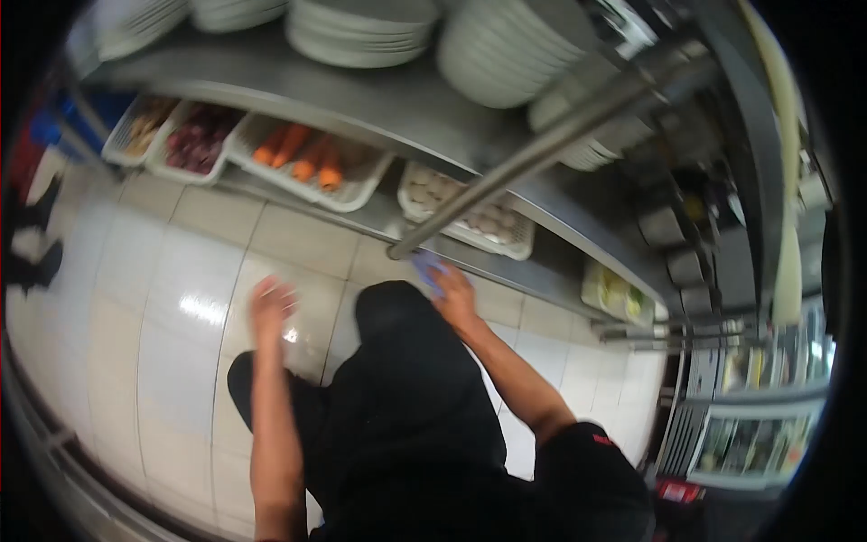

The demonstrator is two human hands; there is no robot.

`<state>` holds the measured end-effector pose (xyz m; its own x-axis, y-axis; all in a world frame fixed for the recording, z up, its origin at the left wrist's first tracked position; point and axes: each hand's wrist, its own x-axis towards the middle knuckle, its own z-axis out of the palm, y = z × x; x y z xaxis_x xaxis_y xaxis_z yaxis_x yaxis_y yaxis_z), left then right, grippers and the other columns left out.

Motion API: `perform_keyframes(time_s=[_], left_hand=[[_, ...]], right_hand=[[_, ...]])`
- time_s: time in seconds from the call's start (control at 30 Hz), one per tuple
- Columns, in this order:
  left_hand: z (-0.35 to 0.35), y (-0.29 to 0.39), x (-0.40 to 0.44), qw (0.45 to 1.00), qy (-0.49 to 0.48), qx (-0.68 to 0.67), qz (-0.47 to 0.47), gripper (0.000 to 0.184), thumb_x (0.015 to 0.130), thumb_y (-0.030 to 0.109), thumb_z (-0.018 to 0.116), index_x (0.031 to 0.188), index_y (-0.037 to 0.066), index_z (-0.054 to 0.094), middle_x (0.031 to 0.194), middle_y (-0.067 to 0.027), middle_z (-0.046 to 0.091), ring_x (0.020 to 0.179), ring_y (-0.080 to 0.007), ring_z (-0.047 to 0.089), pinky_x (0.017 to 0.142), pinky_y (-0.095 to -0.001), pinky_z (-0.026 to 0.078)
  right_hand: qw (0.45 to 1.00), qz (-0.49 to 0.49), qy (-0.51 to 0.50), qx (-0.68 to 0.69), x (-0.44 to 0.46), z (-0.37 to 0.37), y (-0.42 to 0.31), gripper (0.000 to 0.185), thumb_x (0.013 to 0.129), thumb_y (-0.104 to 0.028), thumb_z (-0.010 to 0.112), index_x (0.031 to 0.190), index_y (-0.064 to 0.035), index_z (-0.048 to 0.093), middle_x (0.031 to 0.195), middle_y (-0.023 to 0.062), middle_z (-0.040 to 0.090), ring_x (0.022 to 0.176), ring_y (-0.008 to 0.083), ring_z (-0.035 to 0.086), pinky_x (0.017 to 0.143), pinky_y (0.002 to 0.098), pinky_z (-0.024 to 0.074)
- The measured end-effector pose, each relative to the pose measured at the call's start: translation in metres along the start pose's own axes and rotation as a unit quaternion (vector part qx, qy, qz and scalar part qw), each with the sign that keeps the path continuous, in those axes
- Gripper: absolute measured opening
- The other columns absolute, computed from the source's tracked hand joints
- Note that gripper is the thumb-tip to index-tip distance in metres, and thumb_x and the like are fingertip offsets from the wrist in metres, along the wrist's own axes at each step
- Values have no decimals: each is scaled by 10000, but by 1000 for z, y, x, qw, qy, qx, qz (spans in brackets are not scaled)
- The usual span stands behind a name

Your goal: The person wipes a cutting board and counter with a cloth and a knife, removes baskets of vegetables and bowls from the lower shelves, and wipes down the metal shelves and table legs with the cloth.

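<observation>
Hands: two; left hand (271, 307) over the floor tiles (176, 361), loosely spread, fingers blurred; right hand (454, 294) closed on a cloth.
Cloth: one purple cloth (426, 268), at the lower shelf's (558, 276) front edge, just beside the steel pole's (519, 167) lower end; contact with either unclear.
Baskets: five, white, at lower-shelf level; one carrot basket (350, 202), one of red onions (192, 137), one of green vegetables (623, 294), two of pale produce, kind unclear.
Carrots: about four showing.
Dish stacks: four plain on the upper shelf (226, 72), more dishes behind pole.
Shoes: two black shoes (45, 262), another person's, far left.
</observation>
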<state>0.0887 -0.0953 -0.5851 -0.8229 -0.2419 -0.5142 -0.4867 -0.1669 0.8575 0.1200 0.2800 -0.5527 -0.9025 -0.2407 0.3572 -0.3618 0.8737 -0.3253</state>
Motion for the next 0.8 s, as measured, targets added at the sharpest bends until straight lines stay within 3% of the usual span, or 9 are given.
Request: perform_keyframes(time_s=[0.17, 0.23, 0.27, 0.33, 0.37, 0.53, 0.63, 0.73, 0.8], left_hand=[[-22, 96, -25, 994, 75, -82, -4, 412, 905, 268, 571, 1247, 62, 469, 1061, -119, 608, 883, -182, 600, 747, -293, 487], [-3, 114, -22, 997, 8, -69, 18, 433, 908, 277, 565, 1263, 53, 457, 1070, -124, 604, 885, -186, 597, 764, -296, 487], [1, 122, -18, 998, -28, -52, 23, 443, 906, 284, 564, 1267, 53, 452, 1079, -128, 602, 889, -192, 597, 772, -306, 489], [10, 135, -7, 995, -95, -23, 29, 464, 898, 308, 564, 1269, 56, 444, 1109, -138, 595, 911, -211, 598, 796, -336, 494], [14, 140, 3, 994, -102, -25, 19, 452, 899, 299, 559, 1265, 57, 450, 1088, -130, 599, 894, -205, 599, 787, -330, 495], [38, 145, 77, 993, -109, 53, -11, 492, 891, 384, 568, 1229, 38, 478, 1038, -124, 601, 831, -196, 596, 695, -328, 504], [64, 161, 119, 972, -159, 151, -84, 576, 846, 476, 588, 1108, -35, 537, 895, -146, 597, 712, -228, 599, 599, -364, 537], [82, 188, 149, 929, -235, 263, -112, 609, 871, 461, 557, 1122, -91, 497, 946, -226, 607, 714, -295, 648, 606, -404, 569], [95, 174, 167, 948, -221, 171, -151, 575, 860, 452, 558, 1003, -105, 534, 864, -233, 616, 666, -311, 652, 559, -411, 562]], right_hand=[[991, -93, 2, -95, 98, 57, -20, 425, 698, 15, 536, 1122, 37, 555, 1230, 197, 506, 1118, 327, 491, 921, 424, 401], [819, 11, -267, -508, 112, 123, -11, 497, 696, 14, 539, 1189, 73, 500, 1258, 215, 480, 1178, 356, 448, 967, 438, 379], [826, -6, -267, -497, 108, 149, -18, 497, 696, 14, 539, 1189, 73, 500, 1258, 215, 480, 1178, 356, 448, 967, 438, 379], [981, 112, 20, -157, 102, 182, -37, 562, 691, 26, 542, 1246, 67, 467, 1268, 229, 472, 1180, 400, 448, 980, 429, 393], [984, 117, -90, 102, 108, 169, -58, 573, 696, 15, 546, 1263, 42, 473, 1272, 240, 475, 1157, 411, 475, 975, 409, 416], [909, 374, -55, 173, 115, 149, -59, 440, 790, -84, 571, 1209, 45, 529, 1207, 238, 562, 1073, 326, 581, 913, 354, 448], [784, 567, -12, 252, 135, 80, -63, 425, 820, -166, 573, 1151, 97, 527, 1126, 297, 570, 1081, 387, 549, 948, 409, 417], [887, 366, 155, 234, 116, 72, -61, 545, 852, -197, 555, 1270, 115, 401, 1286, 355, 418, 1231, 437, 407, 1042, 437, 322], [941, 315, 30, 123, 104, 107, -33, 565, 864, -178, 534, 1304, 119, 340, 1334, 360, 345, 1266, 457, 333, 1070, 466, 256]])
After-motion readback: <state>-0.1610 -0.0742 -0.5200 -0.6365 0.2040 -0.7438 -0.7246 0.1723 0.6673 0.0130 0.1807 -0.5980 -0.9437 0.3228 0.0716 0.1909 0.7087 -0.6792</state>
